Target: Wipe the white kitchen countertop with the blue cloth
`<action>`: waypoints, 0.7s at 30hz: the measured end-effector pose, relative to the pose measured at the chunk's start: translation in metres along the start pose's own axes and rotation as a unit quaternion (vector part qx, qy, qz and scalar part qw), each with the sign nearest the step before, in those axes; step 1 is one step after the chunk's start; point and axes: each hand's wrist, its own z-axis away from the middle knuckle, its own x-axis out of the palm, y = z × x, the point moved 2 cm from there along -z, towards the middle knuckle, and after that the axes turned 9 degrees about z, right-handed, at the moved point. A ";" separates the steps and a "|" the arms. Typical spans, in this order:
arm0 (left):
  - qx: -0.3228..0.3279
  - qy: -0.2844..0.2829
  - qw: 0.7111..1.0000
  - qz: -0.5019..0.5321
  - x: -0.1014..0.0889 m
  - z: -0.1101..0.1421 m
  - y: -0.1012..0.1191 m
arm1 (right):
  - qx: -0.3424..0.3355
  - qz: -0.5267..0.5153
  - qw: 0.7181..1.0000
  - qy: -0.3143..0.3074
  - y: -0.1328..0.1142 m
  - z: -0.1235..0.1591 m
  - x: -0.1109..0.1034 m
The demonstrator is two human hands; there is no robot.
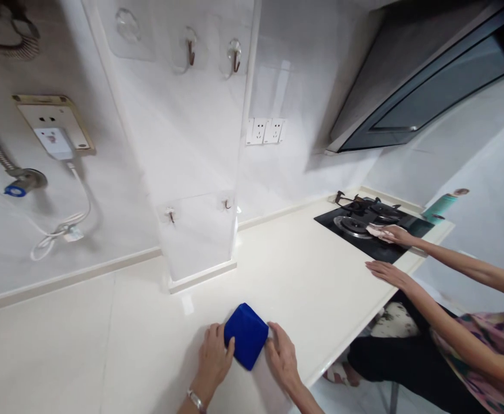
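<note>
A folded blue cloth (246,334) lies on the white countertop (148,333) near its front edge. My left hand (212,359) rests at the cloth's left side with the thumb on its edge. My right hand (283,356) touches the cloth's right side, fingers pressed to its edge. Both hands pinch the cloth between them, flat on the counter. A metal bracelet sits on my left wrist.
Another person at the right wipes the black gas hob (372,227) with a pale cloth (376,231), their other hand (387,271) flat on the counter. A teal bottle (443,206) stands behind the hob. A range hood (428,86), wall sockets (265,131) and a pillar (195,230) are behind.
</note>
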 end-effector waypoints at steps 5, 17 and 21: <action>-0.044 -0.013 0.998 0.039 0.011 -0.003 0.005 | -0.002 -0.028 1.000 0.013 0.001 0.013 0.013; -0.122 -0.056 0.980 0.150 -0.101 0.013 -0.102 | -0.196 0.032 0.979 -0.035 0.032 0.035 -0.005; -0.147 -0.012 0.984 0.102 -0.175 0.022 -0.153 | -0.216 0.075 0.973 -0.018 0.029 0.040 -0.002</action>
